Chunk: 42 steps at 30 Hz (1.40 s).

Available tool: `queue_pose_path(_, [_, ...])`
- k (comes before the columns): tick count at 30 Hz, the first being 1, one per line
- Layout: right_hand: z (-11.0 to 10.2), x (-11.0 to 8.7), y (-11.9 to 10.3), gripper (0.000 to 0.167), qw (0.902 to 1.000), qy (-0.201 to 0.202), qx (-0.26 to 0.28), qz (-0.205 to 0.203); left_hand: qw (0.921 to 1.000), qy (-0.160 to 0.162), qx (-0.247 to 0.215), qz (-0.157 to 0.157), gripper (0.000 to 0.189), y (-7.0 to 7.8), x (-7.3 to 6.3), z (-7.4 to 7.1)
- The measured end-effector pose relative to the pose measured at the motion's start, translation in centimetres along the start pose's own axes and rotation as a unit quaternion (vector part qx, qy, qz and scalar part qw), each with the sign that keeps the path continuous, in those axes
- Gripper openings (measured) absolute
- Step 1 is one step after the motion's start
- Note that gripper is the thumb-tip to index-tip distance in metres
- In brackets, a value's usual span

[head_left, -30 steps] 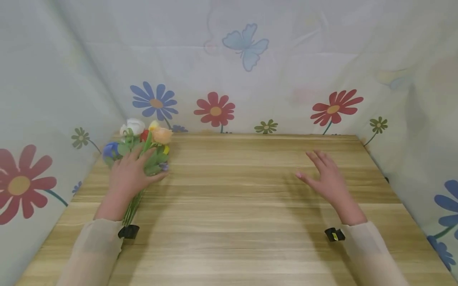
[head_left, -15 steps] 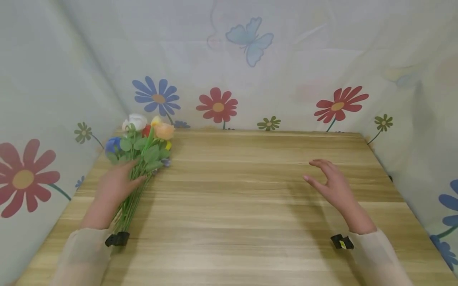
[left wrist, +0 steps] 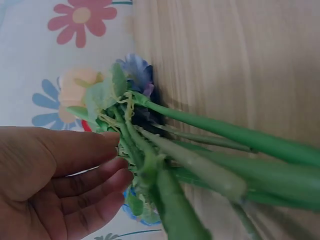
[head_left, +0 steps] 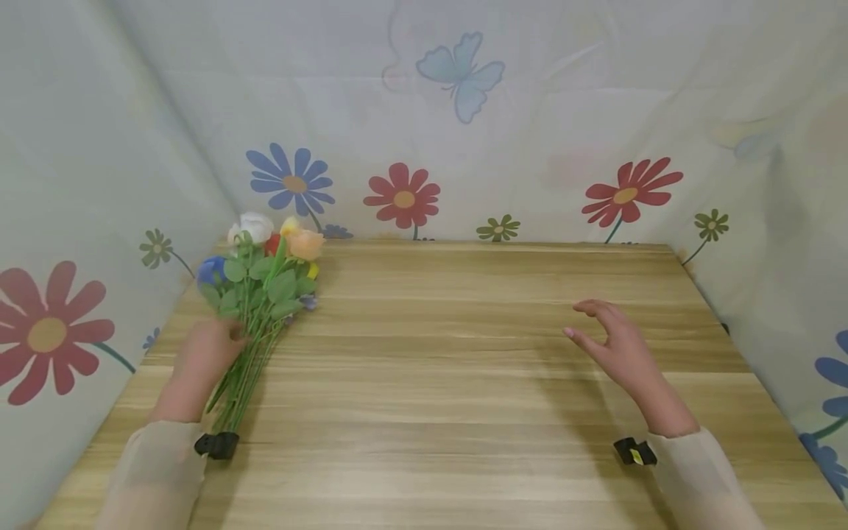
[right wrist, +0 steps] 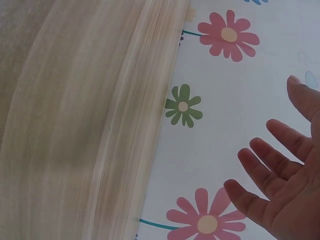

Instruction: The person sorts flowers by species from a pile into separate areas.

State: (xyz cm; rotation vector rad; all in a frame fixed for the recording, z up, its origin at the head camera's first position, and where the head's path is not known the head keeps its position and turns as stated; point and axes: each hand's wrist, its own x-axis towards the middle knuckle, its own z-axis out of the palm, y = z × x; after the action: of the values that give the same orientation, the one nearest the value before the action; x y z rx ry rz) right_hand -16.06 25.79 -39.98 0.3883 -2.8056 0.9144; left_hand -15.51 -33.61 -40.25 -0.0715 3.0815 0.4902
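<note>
A bouquet of artificial flowers (head_left: 265, 287) lies at the left of the table, with white, blue, red, peach and yellow blooms, green leaves and long stems. In the head view, my left hand (head_left: 208, 353) is at the left side of the stems, fingers curled in. Up close, the thumb and fingertips (left wrist: 112, 140) of that hand pinch at a thin stem below the leaves, while thick green stems (left wrist: 200, 165) run past to the right. My right hand (head_left: 619, 346) hovers over the right part of the table, fingers loosely bent and holding nothing.
The light wooden table (head_left: 424, 383) reaches back to a pale cloth wall (head_left: 543, 110) printed with flowers and a butterfly. Similar cloth stands along the left and right sides. Black camera mounts (head_left: 218, 445) sit at both wrists.
My left hand has moved down and left from over the leaves to the stems, and its fingers have curled in. The right hand has shifted slightly right and down. The flowers stay in place.
</note>
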Motion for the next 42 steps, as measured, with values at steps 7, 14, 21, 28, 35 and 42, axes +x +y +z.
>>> queue_pose_path(7, [0.2,0.2,0.1,0.045,0.9999,-0.010,0.001,0.003,0.9995,-0.022,-0.010,-0.021,0.033,-0.4,0.4,0.3])
queue_pose_path(14, [0.6,0.1,-0.1,0.042,0.9997,-0.022,0.004,0.005,0.9995,-0.027,-0.013,-0.004,0.027,-0.2,0.8,0.5])
queue_pose_path(21, [0.8,0.1,-0.1,0.043,0.9992,-0.038,0.005,0.008,0.9989,-0.036,-0.028,-0.011,0.038,0.5,0.7,0.2])
queue_pose_path(28, [0.6,-0.1,0.1,0.043,0.9990,-0.039,0.013,0.016,0.9959,-0.066,-0.062,0.002,0.042,0.9,1.1,-0.7])
queue_pose_path(35, [0.6,0.3,-0.3,0.042,0.9989,-0.042,0.012,0.016,0.9924,-0.060,-0.107,0.010,0.028,1.5,1.1,-2.2])
queue_pose_path(42, [0.9,1.1,-1.5,0.042,0.9984,-0.050,0.025,0.010,0.9912,-0.055,-0.119,0.017,0.045,3.0,0.8,-3.5])
